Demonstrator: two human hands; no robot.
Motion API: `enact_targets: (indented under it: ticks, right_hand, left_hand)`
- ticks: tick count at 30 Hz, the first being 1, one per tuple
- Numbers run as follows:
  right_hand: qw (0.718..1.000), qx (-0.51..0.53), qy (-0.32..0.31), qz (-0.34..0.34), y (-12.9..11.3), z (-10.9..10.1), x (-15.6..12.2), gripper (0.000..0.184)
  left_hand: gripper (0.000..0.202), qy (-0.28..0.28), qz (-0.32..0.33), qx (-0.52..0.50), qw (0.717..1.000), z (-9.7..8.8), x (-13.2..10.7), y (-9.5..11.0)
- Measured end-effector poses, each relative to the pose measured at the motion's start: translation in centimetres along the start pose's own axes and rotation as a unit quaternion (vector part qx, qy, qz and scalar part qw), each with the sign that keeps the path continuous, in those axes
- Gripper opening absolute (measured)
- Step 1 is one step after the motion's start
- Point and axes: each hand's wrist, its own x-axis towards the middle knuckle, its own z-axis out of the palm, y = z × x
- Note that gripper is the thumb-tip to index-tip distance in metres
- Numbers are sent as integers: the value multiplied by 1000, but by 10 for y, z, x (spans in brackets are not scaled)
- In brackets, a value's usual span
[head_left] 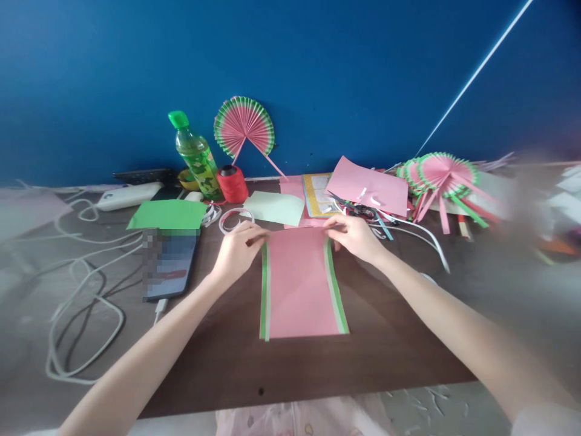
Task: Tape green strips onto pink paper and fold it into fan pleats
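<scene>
My left hand [241,247] pinches the far left corner of the pink sheet [299,284], and my right hand [356,238] pinches its far right corner. The sheet lies before me on the desk [218,375], with green strips [264,297] down its left and right edges. I take the step in hand to be working the far edge; whether that edge is lifted or creased, I cannot tell. The next move, I judge, calls for both hands acting evenly, keeping the edge straight. A pleated fan [245,124] stands far off, against the wall [363,79].
</scene>
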Motion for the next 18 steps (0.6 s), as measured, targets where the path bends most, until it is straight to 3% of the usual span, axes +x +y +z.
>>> enact_targets:
  ticks: [4,7,9,12,16,18]
  right_hand:
    - [980,-28,124,-152,-48,-28,14,9]
    - [928,-38,249,-274,-82,-45,15,9]
    - [904,-46,279,-321,-89,-47,9,14]
    - [914,-118,215,-324,-66,-36,-7,17]
    - [956,-169,17,-240,-8,-4,-29,16]
    - [964,-177,-37,-196,14,9,-35,16]
  left_hand:
    - [18,135,88,61,985,-41,22,29]
    - [21,260,171,110,944,-68,29,53]
    - [25,302,213,130,920,-74,22,58]
    - [26,232,235,145,933,-60,-2,46]
    - [25,49,191,174,965,-20,-38,13]
    - [25,-15,173,205,963,-4,-48,2]
